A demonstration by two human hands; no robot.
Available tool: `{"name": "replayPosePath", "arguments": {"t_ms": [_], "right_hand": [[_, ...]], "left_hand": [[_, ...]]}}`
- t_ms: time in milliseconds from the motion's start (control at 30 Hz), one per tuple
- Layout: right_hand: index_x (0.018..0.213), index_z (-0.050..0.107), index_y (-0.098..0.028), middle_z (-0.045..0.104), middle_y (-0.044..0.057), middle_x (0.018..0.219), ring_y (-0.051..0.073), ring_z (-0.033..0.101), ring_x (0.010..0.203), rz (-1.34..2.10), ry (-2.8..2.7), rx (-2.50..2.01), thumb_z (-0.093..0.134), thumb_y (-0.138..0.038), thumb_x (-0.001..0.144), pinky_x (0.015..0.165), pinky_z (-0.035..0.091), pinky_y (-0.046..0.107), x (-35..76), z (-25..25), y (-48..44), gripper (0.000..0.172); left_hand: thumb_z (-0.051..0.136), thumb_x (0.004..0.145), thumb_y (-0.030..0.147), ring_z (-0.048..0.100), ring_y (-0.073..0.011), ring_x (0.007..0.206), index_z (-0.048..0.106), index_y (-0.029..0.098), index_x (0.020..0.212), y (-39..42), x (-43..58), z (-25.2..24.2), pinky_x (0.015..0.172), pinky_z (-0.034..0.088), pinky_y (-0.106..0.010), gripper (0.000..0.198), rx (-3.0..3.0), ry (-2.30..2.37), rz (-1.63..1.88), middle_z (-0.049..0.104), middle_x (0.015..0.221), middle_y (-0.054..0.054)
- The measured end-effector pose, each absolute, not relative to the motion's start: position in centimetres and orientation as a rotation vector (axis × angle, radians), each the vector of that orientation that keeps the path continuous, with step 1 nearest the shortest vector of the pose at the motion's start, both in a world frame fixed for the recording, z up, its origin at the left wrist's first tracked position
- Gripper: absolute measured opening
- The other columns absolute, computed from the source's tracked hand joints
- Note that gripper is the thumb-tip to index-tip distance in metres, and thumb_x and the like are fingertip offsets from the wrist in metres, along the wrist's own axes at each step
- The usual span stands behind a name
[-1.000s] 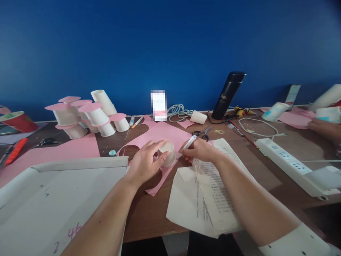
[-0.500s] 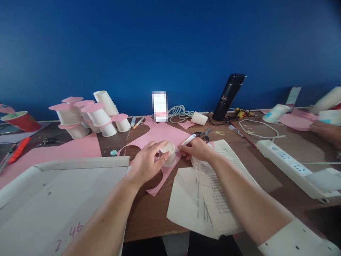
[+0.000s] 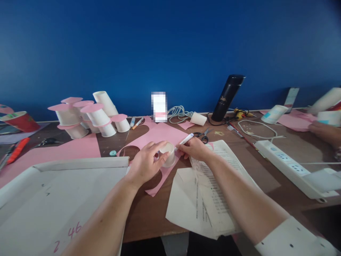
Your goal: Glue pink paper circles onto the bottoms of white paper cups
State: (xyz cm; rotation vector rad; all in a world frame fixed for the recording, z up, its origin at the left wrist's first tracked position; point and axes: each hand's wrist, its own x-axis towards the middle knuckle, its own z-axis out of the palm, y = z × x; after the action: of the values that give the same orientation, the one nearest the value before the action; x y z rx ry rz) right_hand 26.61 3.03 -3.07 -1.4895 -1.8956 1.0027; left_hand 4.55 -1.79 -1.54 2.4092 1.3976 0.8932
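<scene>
A white paper cup (image 3: 168, 159) stands upside down on a sheet of pink paper (image 3: 162, 134) that has rounded pieces cut out of it. My left hand (image 3: 149, 158) is closed around the cup, thumb in front and fingers over its top. In my right hand (image 3: 195, 147) is a white marker (image 3: 184, 140), gripped like a pen, its lower end at the right side of the cup's base. My fingers partly hide the marker's tip. Black scissors (image 3: 204, 137) lie just behind my right hand.
Stacked paper cups with pink paper discs (image 3: 93, 113) stand at the back left. A white box lid (image 3: 80, 192) is at the front left, printed papers (image 3: 210, 199) under my right forearm. A black flask (image 3: 227, 97) and power strip (image 3: 290, 163) are to the right, near another person's hand (image 3: 326, 133).
My right hand and the marker have shifted very slightly around the cup's right side. My left hand keeps its hold on the cup. The view has moved a little.
</scene>
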Motion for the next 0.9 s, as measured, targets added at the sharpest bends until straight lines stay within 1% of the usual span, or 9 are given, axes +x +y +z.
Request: {"name": "replayPosePath", "arguments": {"t_ms": [200, 367, 433, 500, 533, 633, 700, 800, 900], "right_hand": [[0.075, 0.068, -0.016, 0.071, 0.003, 0.065, 0.012, 0.064, 0.049, 1.038, -1.886, -1.445, 0.059, -0.040, 0.084, 0.047, 0.048, 0.018, 26.0, -3.4, 3.2, 0.027], [0.068, 0.066, -0.015, 0.070, 0.004, 0.063, 0.012, 0.063, 0.053, 1.036, -1.907, -1.418, 0.057, -0.039, 0.084, 0.053, 0.049, 0.020, 25.4, -3.0, 3.1, 0.030], [0.066, 0.066, -0.016, 0.066, 0.003, 0.056, 0.012, 0.060, 0.049, 1.013, -1.913, -1.427, 0.056, -0.039, 0.083, 0.051, 0.046, 0.020, 25.2, -2.8, 3.2, 0.031], [0.062, 0.065, -0.016, 0.059, 0.000, 0.046, 0.012, 0.054, 0.045, 0.971, -1.912, -1.448, 0.056, -0.040, 0.082, 0.048, 0.042, 0.021, 24.9, -2.8, 3.3, 0.032], [0.060, 0.064, -0.016, 0.056, -0.001, 0.044, 0.012, 0.052, 0.045, 0.947, -1.910, -1.453, 0.057, -0.040, 0.081, 0.047, 0.040, 0.021, 24.8, -2.8, 3.4, 0.032], [0.057, 0.060, -0.016, 0.057, -0.001, 0.052, 0.011, 0.050, 0.052, 0.895, -1.910, -1.441, 0.058, -0.039, 0.078, 0.050, 0.037, 0.022, 24.3, -3.1, 3.8, 0.031], [0.056, 0.057, -0.016, 0.054, -0.002, 0.055, 0.011, 0.047, 0.054, 0.888, -1.914, -1.431, 0.058, -0.040, 0.077, 0.050, 0.034, 0.022, 24.0, -3.4, 4.0, 0.032], [0.052, 0.050, -0.016, 0.046, -0.004, 0.051, 0.009, 0.039, 0.051, 0.896, -1.913, -1.442, 0.057, -0.042, 0.076, 0.048, 0.030, 0.023, 23.7, -3.5, 4.3, 0.036], [0.050, 0.047, -0.017, 0.040, -0.004, 0.047, 0.009, 0.034, 0.048, 0.917, -1.906, -1.456, 0.056, -0.044, 0.076, 0.047, 0.028, 0.023, 23.7, -3.6, 4.4, 0.039]], "left_hand": [[0.043, 0.092, 0.047, 0.059, -0.0152, 0.076, 0.055, 0.025, 0.125, -1.8, 4.5, -1.6, 0.074, 0.050, -0.031, 0.042, 2.416, 1.392, 0.903, 0.063, 0.099, -0.006], [0.044, 0.091, 0.047, 0.059, -0.0151, 0.074, 0.055, 0.026, 0.125, -1.8, 4.5, -1.6, 0.073, 0.049, -0.030, 0.041, 2.407, 1.390, 0.908, 0.063, 0.100, -0.005], [0.044, 0.091, 0.047, 0.060, -0.0154, 0.075, 0.056, 0.026, 0.124, -1.8, 4.5, -1.6, 0.073, 0.049, -0.030, 0.041, 2.407, 1.389, 0.916, 0.063, 0.100, -0.005], [0.044, 0.091, 0.048, 0.060, -0.0165, 0.078, 0.056, 0.026, 0.124, -1.7, 4.5, -1.6, 0.074, 0.049, -0.030, 0.041, 2.407, 1.387, 0.925, 0.064, 0.100, -0.005], [0.044, 0.091, 0.049, 0.060, -0.0169, 0.080, 0.056, 0.026, 0.124, -1.7, 4.5, -1.6, 0.074, 0.049, -0.031, 0.042, 2.405, 1.387, 0.929, 0.064, 0.101, -0.006], [0.043, 0.090, 0.050, 0.060, -0.0167, 0.077, 0.057, 0.026, 0.124, -1.7, 4.5, -1.6, 0.072, 0.049, -0.030, 0.043, 2.398, 1.385, 0.932, 0.064, 0.100, -0.005], [0.043, 0.090, 0.050, 0.060, -0.0159, 0.074, 0.057, 0.026, 0.124, -1.7, 4.5, -1.6, 0.070, 0.049, -0.030, 0.043, 2.392, 1.383, 0.933, 0.064, 0.098, -0.005], [0.043, 0.090, 0.051, 0.059, -0.0148, 0.071, 0.056, 0.027, 0.125, -1.7, 4.5, -1.6, 0.069, 0.049, -0.029, 0.044, 2.381, 1.391, 0.920, 0.063, 0.096, -0.004], [0.043, 0.090, 0.051, 0.059, -0.0143, 0.069, 0.056, 0.028, 0.126, -1.8, 4.5, -1.5, 0.070, 0.049, -0.030, 0.044, 2.369, 1.407, 0.893, 0.063, 0.097, -0.004]]}}
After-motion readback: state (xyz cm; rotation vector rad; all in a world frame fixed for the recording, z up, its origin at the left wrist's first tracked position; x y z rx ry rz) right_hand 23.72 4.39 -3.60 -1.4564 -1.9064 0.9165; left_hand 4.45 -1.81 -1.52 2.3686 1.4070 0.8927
